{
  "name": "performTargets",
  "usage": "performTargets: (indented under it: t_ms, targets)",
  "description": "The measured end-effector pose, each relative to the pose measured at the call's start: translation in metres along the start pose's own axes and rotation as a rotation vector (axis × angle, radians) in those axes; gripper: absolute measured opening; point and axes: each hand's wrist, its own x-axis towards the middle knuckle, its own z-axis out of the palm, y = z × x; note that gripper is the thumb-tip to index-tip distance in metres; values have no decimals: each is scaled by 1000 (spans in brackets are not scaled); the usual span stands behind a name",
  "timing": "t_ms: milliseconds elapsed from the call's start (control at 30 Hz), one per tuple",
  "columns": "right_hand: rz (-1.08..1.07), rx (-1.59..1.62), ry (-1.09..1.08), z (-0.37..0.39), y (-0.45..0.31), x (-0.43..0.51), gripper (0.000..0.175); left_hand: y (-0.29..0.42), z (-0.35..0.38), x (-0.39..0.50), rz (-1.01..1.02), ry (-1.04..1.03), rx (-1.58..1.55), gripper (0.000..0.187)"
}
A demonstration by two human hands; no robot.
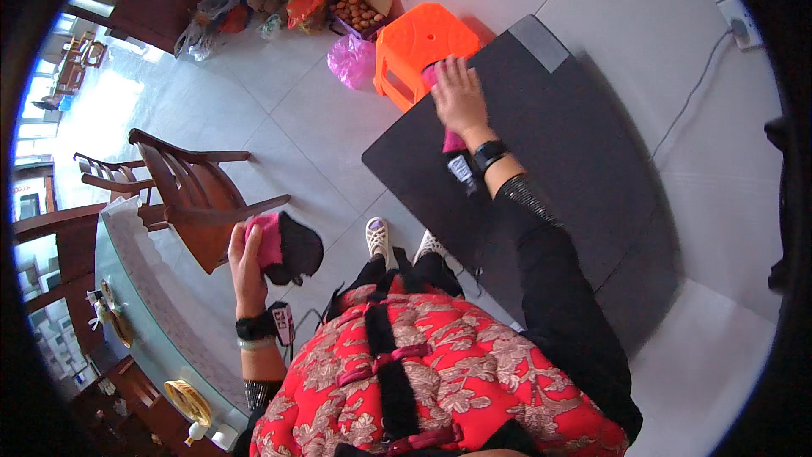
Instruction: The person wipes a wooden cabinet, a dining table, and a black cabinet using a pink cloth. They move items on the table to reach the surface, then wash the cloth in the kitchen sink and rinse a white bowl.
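Note:
My left hand (246, 260) grips a pink-and-black knitted item (282, 247), perhaps a sock, off to the left above the floor. Its black part bulges to the right of my thumb. My right hand (458, 98) lies palm down, fingers extended, over a similar pink-and-black cloth item (453, 141) at the edge of a dark tabletop (558, 158). Most of that item is hidden beneath the hand; pink shows at the fingertips and near the wrist. Each wrist wears a black band with a small tag bearing writing beside it.
An orange plastic stool (431, 32) adjoins the tabletop's far edge. Beyond are a pink plastic bag (351, 60) and a box of round brown items (358, 13). Left stand a wooden chair (196, 203) and a glass-topped table (152, 330) with baskets. A cable (694, 92) runs along the wall.

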Motion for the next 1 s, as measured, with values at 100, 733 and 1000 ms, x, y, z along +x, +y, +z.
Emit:
performTargets:
  t_ms: [100, 733, 1000]
  targets:
    - [-90, 156, -2, -4, -75, -43, 54, 3, -9, 14, 58, -95, 95, 15]
    - [775, -150, 187, -141, -24, -460, 52, 9, 91, 33, 70, -656, 77, 20]
    - [1156, -402, 188, -123, 143, -393, 47, 11, 61, 9, 84, -430, 145, 19]
